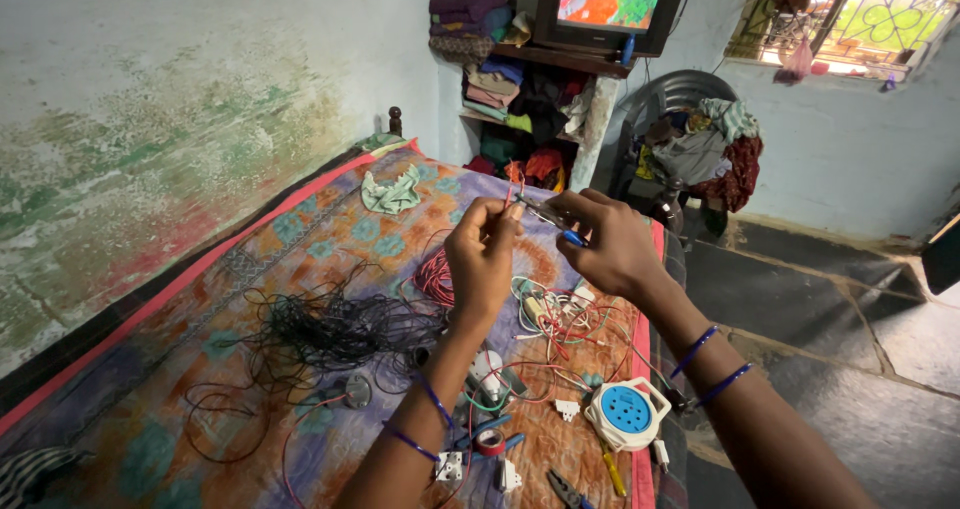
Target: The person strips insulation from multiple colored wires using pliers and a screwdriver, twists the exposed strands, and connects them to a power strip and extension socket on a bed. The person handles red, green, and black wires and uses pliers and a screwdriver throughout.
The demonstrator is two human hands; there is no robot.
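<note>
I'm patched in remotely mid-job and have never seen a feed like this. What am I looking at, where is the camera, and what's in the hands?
There is no machine here: you see a person's two bare hands, filmed by one camera worn on their head and looking down. The left hand pinches a thin red wire upright. The right hand holds a small tool with blue handles against that wire's tip. Below them is a bed with a patterned sheet. On it lie a tangle of black wire, a coil of red wire, a round white and blue socket box, small white plugs, pliers and a yellow-handled screwdriver. Behind are shelves of clothes and a plastic chair.
</note>
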